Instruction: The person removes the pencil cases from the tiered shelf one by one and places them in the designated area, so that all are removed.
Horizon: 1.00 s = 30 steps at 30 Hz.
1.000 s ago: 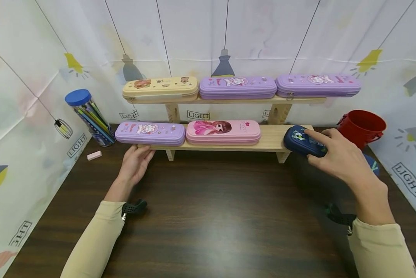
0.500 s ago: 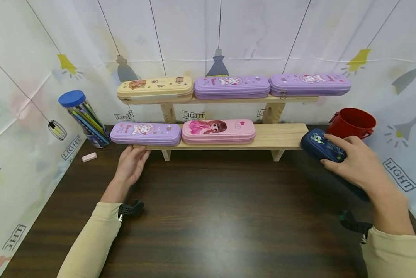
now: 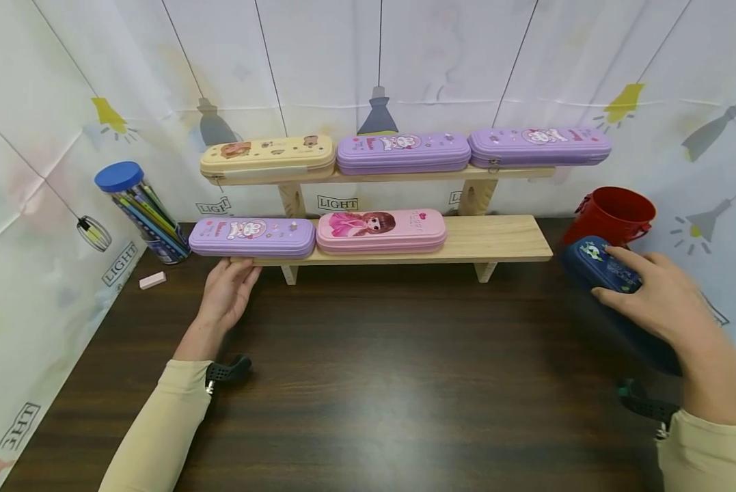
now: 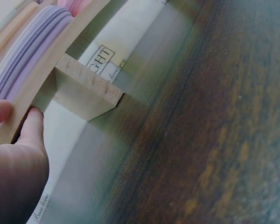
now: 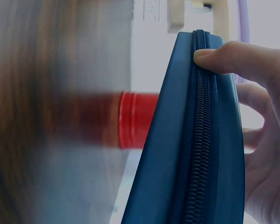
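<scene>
Navy case is gripped in the right hand, a red bucket just beyond that hand. Well leftward, the left hand grips the shelf, a purple case just above it, a pink case to its right.

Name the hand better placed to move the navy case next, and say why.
Probably the right hand: it grips the navy case, out past the right end of the lower shelf. The left hand is at the opposite end, pinching the board's edge.
</scene>
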Available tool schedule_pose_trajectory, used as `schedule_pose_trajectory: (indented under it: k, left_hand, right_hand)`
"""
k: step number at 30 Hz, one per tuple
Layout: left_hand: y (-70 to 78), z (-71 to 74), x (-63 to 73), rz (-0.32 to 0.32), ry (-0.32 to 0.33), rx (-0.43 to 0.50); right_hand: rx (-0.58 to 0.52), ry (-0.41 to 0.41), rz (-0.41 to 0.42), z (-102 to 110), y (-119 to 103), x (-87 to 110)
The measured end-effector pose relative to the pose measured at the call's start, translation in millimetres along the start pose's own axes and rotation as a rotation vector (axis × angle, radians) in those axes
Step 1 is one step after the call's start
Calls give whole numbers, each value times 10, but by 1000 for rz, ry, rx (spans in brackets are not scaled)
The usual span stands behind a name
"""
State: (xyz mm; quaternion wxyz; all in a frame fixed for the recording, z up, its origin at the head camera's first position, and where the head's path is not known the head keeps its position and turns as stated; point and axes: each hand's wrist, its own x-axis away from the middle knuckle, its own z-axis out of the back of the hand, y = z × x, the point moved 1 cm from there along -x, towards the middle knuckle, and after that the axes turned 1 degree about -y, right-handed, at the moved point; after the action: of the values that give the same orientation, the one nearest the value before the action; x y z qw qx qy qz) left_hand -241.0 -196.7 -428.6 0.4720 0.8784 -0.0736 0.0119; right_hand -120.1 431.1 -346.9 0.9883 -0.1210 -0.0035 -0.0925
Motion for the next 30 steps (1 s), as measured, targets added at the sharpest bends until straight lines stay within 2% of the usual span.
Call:
schedule_pose_trajectory:
  k: [10,17,23,30]
  left_hand:
    - [9,-8,12,-8,-20,-13]
    - [-5,-2,15,-1,-27,-1]
    - [-3,1,21,-6,-21,-7]
    - [-8,-4,16,-19,-36,-8]
  right_hand:
    - [46,-61,-81,-127,441,11]
    - [58,-74,-99,-205,644,14]
    - [73,-113,-130,-188,695,6]
    - [102,-126,-146,-152,623,42]
